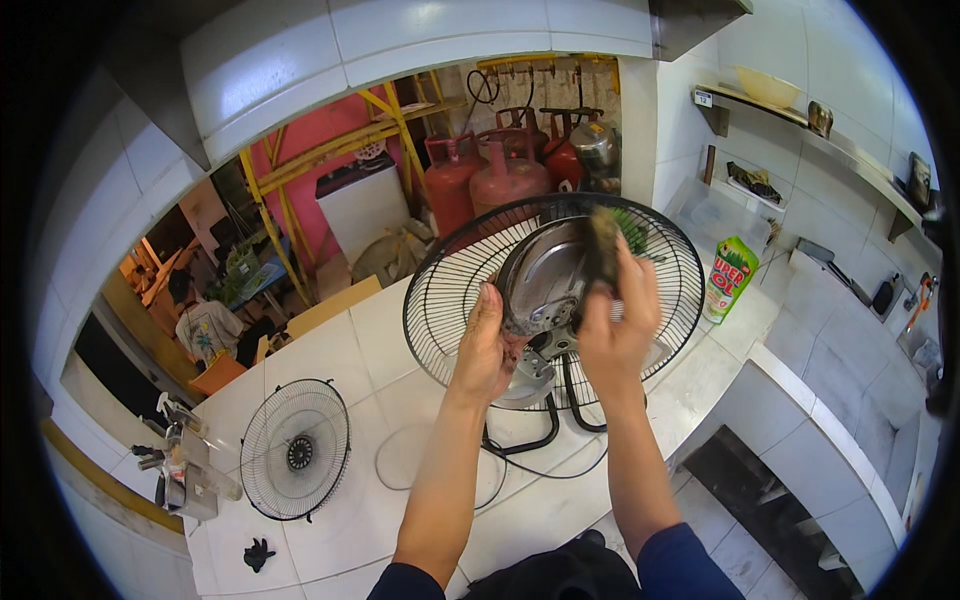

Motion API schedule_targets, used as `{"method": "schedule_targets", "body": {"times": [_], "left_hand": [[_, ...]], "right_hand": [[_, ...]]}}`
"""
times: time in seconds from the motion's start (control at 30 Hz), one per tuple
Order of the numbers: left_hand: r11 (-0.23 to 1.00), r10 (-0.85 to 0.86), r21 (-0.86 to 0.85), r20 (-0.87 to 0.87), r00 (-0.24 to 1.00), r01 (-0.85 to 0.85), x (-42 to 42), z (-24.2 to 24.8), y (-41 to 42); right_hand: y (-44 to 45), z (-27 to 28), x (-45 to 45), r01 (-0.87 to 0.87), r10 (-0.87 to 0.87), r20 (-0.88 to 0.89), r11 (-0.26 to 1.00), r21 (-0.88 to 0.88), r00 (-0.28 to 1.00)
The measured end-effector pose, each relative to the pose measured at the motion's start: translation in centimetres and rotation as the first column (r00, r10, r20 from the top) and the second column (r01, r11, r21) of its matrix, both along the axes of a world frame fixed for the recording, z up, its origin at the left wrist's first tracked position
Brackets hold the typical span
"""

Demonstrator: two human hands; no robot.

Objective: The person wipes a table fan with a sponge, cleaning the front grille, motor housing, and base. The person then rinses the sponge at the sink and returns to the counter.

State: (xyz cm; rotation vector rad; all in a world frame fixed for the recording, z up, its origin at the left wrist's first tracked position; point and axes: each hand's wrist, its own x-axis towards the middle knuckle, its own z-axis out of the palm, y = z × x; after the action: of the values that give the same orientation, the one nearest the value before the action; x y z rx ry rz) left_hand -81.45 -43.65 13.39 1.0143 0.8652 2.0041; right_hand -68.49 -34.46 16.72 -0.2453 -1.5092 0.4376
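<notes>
Above a black wire fan grille (442,292), my left hand (482,345) grips the left side of a metal fan blade assembly (544,281). At the assembly's right side, my right hand (626,322) is closed on a dark, blurred object (602,251) with a yellowish-brown top; its exact kind cannot be told. Black tubular fan legs (525,448) and a thin cable (566,477) lie below the grille. A second round fan grille (296,450) rests on the white tiled counter (382,360) to the left.
A green detergent pouch (729,281) stands right of the grille, near a clear plastic tub (709,206). Bottles and a metal container (196,491) stand at the far left, with a small black part (257,555) nearby. Beyond the opening are red gas cylinders (506,176) and a seated person (206,326).
</notes>
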Motion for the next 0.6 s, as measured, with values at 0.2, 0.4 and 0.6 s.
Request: {"method": "schedule_targets", "body": {"times": [0.2, 0.4, 0.6], "left_hand": [[0.998, -0.034, 0.062, 0.043, 0.998, 0.032, 0.9, 0.9, 0.6], [0.989, -0.110, 0.123, 0.193, 0.975, 0.087, 0.0, 0.2, 0.9], [0.977, -0.161, 0.181, 0.294, 0.942, 0.111, -1.1, -0.2, -0.1]], "right_hand": [[-0.1, 0.5, -3.6, 0.081, -0.099, 0.095, 0.982, 0.173, 0.991], [-1.6, -1.8, -3.2, -0.211, 0.159, 0.289, 0.964, 0.159, 0.944], [-2.4, -3.5, -2.0, -0.376, 0.302, 0.364, 0.913, 0.155, 0.881]]}}
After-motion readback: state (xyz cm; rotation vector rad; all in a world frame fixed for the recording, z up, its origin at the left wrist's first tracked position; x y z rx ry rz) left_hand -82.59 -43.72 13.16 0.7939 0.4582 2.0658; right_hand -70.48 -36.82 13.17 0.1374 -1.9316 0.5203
